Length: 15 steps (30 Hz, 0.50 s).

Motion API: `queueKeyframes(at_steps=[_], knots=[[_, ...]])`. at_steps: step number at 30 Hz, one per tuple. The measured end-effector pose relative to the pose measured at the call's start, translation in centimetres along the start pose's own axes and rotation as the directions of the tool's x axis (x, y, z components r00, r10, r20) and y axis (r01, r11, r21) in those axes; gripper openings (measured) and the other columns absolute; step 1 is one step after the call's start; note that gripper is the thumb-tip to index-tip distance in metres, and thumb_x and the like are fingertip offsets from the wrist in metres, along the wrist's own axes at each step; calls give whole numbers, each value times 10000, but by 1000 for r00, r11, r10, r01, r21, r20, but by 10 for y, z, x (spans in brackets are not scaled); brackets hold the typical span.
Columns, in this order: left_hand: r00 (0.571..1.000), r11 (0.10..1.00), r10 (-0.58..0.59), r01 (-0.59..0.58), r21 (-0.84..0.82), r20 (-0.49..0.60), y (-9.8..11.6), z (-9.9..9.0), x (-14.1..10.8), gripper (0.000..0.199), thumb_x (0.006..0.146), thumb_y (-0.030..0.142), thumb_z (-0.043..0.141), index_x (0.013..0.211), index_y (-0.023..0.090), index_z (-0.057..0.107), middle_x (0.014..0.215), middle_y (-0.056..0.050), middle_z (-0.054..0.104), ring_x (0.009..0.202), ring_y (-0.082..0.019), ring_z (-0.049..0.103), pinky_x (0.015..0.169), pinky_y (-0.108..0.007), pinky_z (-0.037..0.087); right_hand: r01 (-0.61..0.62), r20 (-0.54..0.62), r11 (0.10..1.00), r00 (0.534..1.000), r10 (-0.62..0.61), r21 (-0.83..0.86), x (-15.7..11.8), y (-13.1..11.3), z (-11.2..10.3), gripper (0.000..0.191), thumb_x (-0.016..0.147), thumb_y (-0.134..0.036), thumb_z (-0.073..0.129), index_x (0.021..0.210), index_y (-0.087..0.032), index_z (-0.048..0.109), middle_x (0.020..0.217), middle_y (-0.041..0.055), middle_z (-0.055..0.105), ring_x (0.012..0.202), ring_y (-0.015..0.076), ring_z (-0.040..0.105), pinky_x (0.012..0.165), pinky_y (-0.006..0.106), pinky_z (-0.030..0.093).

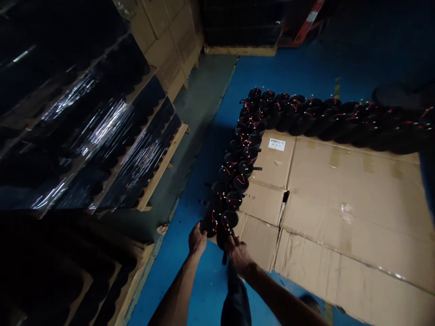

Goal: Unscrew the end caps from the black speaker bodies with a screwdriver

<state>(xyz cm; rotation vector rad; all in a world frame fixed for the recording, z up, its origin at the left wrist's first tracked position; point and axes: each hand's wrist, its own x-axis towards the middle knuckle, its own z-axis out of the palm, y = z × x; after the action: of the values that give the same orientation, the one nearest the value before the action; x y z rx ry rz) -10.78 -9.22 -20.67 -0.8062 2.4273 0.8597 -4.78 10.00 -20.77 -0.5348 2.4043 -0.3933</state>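
Black cylinders (240,183) with red wires and small yellow and white tips stand upright in a double row along the left edge of a cardboard surface (316,194). More of them (312,113) line its far edge. My left hand (197,240) is at the outer side of the nearest left cylinder (210,226), fingers curled against it. My right hand (238,253) has its fingers at the nearest right cylinder (223,235). The dark surfaces hide the fingertips of both hands and how firmly they grip.
Wrapped black stacks on wooden pallets (163,165) stand at the left, with cardboard boxes (170,45) behind. A red pallet jack part (307,25) is at the back. The floor (197,181) is blue. A white label (277,144) lies on the cardboard.
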Motion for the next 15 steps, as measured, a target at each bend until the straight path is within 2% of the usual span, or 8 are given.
queueKeyframes(at_steps=[5, 8, 11, 15], knots=[[999, 999, 10, -7, -52, 54, -4, -10, 3, 386, 1005, 370, 695, 1355, 215, 649, 1450, -118, 642, 1261, -295, 659, 1057, -540, 573, 11, -24, 1000, 1000, -10, 24, 0, 2, 3, 353, 1019, -324, 713, 1340, -190, 654, 1436, 117, 618, 1249, 298, 636, 1016, 524, 577], [997, 996, 1, 7, -92, 78, -1, -14, 11, 359, 1009, 379, 688, 1325, 209, 664, 1413, -114, 663, 1231, -284, 673, 1042, -527, 581, -12, -44, 997, 999, 15, 79, 2, 2, 5, 345, 1020, -328, 710, 1333, -194, 656, 1425, 116, 621, 1235, 294, 640, 999, 512, 584], [997, 990, -9, 19, -140, 71, 12, -13, 23, 378, 1015, 401, 676, 1342, 212, 656, 1424, -116, 658, 1240, -288, 670, 1048, -531, 577, -40, -83, 984, 995, 55, 174, 0, -1, 5, 327, 1018, -339, 712, 1305, -189, 665, 1392, 112, 636, 1207, 286, 648, 978, 499, 589], [999, 983, -8, 15, -185, 36, 36, -4, 38, 468, 1009, 424, 679, 1427, 226, 603, 1504, -127, 603, 1308, -316, 634, 1076, -559, 556, -69, -182, 929, 973, 144, 363, -16, -5, 2, 290, 1020, -328, 687, 1283, -206, 672, 1379, 102, 648, 1163, 274, 658, 963, 477, 581]])
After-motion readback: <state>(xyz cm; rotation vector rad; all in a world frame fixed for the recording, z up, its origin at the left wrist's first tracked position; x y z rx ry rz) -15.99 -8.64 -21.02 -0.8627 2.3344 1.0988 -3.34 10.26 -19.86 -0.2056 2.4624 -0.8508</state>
